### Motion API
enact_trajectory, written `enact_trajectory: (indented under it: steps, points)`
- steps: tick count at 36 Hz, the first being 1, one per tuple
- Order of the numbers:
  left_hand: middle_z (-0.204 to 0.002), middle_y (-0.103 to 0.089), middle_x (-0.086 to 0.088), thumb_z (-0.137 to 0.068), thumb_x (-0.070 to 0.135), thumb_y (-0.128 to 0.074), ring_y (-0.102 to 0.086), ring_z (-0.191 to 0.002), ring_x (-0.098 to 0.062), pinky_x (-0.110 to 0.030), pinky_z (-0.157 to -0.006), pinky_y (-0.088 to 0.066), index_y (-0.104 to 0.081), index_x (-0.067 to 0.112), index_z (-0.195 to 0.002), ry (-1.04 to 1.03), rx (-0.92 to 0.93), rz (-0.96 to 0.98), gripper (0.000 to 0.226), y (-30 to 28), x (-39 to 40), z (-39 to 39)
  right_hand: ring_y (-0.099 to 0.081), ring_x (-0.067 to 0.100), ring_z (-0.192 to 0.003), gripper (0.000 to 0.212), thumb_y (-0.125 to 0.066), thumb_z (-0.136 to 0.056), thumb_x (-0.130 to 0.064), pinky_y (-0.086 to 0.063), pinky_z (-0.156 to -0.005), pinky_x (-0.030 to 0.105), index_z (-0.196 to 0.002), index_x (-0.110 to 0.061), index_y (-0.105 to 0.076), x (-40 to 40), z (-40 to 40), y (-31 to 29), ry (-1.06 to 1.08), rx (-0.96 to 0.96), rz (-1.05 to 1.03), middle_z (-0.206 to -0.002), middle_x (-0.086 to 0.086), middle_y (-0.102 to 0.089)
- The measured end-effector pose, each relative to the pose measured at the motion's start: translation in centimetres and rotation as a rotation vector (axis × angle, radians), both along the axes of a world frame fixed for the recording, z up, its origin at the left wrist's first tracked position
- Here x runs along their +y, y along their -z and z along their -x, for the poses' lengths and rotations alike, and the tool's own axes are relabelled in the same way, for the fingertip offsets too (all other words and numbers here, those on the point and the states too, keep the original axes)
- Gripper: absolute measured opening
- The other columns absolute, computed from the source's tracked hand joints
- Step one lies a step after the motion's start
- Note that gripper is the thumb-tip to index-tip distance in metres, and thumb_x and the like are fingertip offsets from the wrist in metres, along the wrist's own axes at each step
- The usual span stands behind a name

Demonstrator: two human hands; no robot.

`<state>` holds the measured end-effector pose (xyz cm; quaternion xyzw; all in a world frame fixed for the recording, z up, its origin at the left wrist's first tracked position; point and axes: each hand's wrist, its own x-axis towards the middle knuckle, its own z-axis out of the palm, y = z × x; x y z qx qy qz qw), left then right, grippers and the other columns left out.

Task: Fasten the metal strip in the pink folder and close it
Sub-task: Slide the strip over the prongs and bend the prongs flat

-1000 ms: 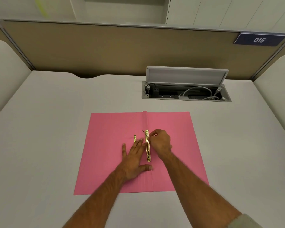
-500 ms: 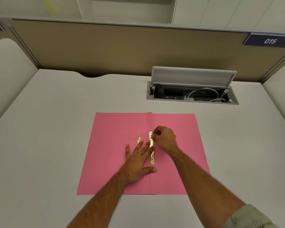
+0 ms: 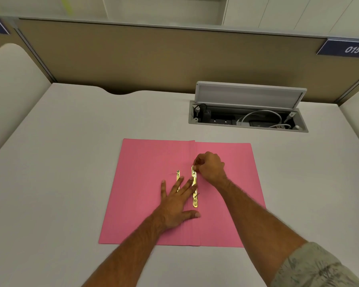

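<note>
The pink folder (image 3: pixel 145 195) lies open and flat on the desk in front of me. A gold metal strip (image 3: pixel 194 198) runs along its centre fold. A second, thinner gold strip (image 3: pixel 178 175) lies a little to its left, partly under my fingers. My left hand (image 3: pixel 177 204) rests flat on the folder with fingers spread, fingertips touching both strips. My right hand (image 3: pixel 210 166) is curled at the far end of the main strip, thumb and forefinger pinching a thin prong there.
The grey desk (image 3: pixel 60 162) surrounds the folder. An open cable box (image 3: pixel 247 119) with white cables, its lid (image 3: pixel 249 95) raised, sits at the back right. A brown partition (image 3: pixel 153 59) closes the far side, with padded dividers at both sides.
My right hand has shifted slightly up toward the strip's far end. The thin prong that stood up there now lies hidden under my fingers. My left hand stays flat in place.
</note>
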<state>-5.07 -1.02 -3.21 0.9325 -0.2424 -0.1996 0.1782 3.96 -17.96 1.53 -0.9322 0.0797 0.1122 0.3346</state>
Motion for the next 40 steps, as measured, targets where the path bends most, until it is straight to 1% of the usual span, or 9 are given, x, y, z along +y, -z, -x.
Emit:
enact_trajectory:
  steps: [3, 10, 17, 21, 23, 26, 30, 36, 40]
  points:
    - [-0.167, 0.014, 0.018, -0.083, 0.083, -0.039, 0.022, -0.154, -0.013, -0.068, -0.114, 0.02, -0.002, 0.036, -0.161, -0.003, 0.006, -0.002, 0.098, 0.0, 0.0, 0.0, -0.063, 0.024, -0.095, 0.007, -0.08, -0.083, -0.018, -0.047, -0.095, 0.051, -0.089, -0.019, -0.078, -0.2, -0.2, 0.1, -0.052, -0.023, 0.003, -0.076, -0.013, -0.058]
    - [-0.167, 0.014, 0.018, -0.082, 0.084, -0.038, 0.022, -0.154, -0.013, -0.068, -0.114, 0.02, -0.002, 0.038, -0.161, -0.007, 0.005, 0.009, 0.098, 0.2, 0.1, 0.0, -0.058, 0.027, -0.106, 0.011, -0.079, -0.085, -0.022, -0.042, -0.098, 0.049, -0.096, -0.02, -0.078, 0.3, -0.4, 0.6, -0.058, -0.02, 0.04, -0.099, 0.001, -0.068]
    - [-0.166, 0.014, 0.02, -0.081, 0.086, -0.037, 0.021, -0.154, -0.012, -0.067, -0.114, 0.023, -0.003, 0.038, -0.16, -0.017, -0.008, 0.012, 0.099, 0.5, 0.1, 0.0, -0.059, 0.029, -0.108, 0.014, -0.064, -0.093, -0.019, -0.044, -0.099, 0.05, -0.095, -0.017, -0.078, 0.8, -0.6, 0.5, 0.064, -0.003, 0.014, -0.1, 0.003, -0.074]
    - [-0.165, 0.013, 0.022, -0.08, 0.086, -0.037, 0.019, -0.154, -0.011, -0.064, -0.114, 0.025, -0.004, 0.039, -0.16, -0.021, -0.019, 0.018, 0.098, 0.6, 0.2, 0.0, -0.054, 0.029, -0.11, 0.011, -0.065, -0.091, -0.019, -0.042, -0.093, 0.045, -0.09, -0.018, -0.076, 1.1, -0.7, 0.4, 0.14, 0.025, 0.021, -0.1, 0.003, -0.072]
    - [-0.165, 0.013, 0.022, -0.081, 0.085, -0.038, 0.019, -0.155, -0.011, -0.064, -0.114, 0.025, -0.004, 0.039, -0.16, -0.017, -0.018, 0.019, 0.098, 0.5, 0.1, 0.0, -0.053, 0.029, -0.111, 0.009, -0.067, -0.091, -0.024, -0.044, -0.093, 0.045, -0.089, -0.017, -0.073, 1.0, -0.6, 0.3, 0.184, 0.035, 0.015, -0.101, 0.004, -0.071]
    - [-0.164, 0.014, 0.023, -0.081, 0.085, -0.038, 0.019, -0.155, -0.012, -0.065, -0.114, 0.023, -0.003, 0.039, -0.16, -0.014, -0.015, 0.018, 0.098, 0.4, 0.2, 0.0, -0.054, 0.029, -0.11, 0.022, -0.068, -0.091, -0.038, -0.047, -0.096, 0.047, -0.088, -0.016, -0.069, 0.7, -0.2, 0.3, 0.219, 0.05, -0.001, -0.101, 0.006, -0.071]
    - [-0.164, 0.014, 0.022, -0.08, 0.086, -0.037, 0.018, -0.155, -0.012, -0.065, -0.114, 0.023, -0.004, 0.038, -0.16, -0.016, -0.014, 0.019, 0.099, 0.2, 0.4, -0.1, -0.059, 0.031, -0.107, 0.033, -0.059, -0.095, -0.048, -0.046, -0.099, 0.048, -0.086, -0.018, -0.067, 0.4, 0.7, 0.3, 0.21, 0.067, -0.028, -0.098, 0.006, -0.073]
    - [-0.162, 0.014, 0.025, -0.08, 0.086, -0.039, 0.017, -0.155, -0.011, -0.063, -0.114, 0.025, -0.004, 0.039, -0.16, -0.022, -0.016, 0.036, 0.1, 0.2, 0.5, -0.1, -0.067, 0.025, -0.094, 0.017, -0.062, -0.089, -0.031, -0.048, -0.102, 0.049, -0.09, -0.016, -0.071, -0.1, 2.8, -0.5, 0.218, 0.149, -0.082, -0.089, 0.002, -0.074]
    - [-0.16, 0.015, 0.027, -0.079, 0.087, -0.039, 0.017, -0.155, -0.01, -0.063, -0.114, 0.025, -0.001, 0.042, -0.16, -0.022, -0.019, 0.039, 0.1, 0.3, 0.4, -0.1, -0.071, 0.022, -0.091, 0.018, -0.066, -0.081, -0.032, -0.049, -0.101, 0.048, -0.086, -0.017, -0.074, -0.5, 5.0, -0.9, 0.245, 0.191, -0.145, -0.083, -0.001, -0.077]
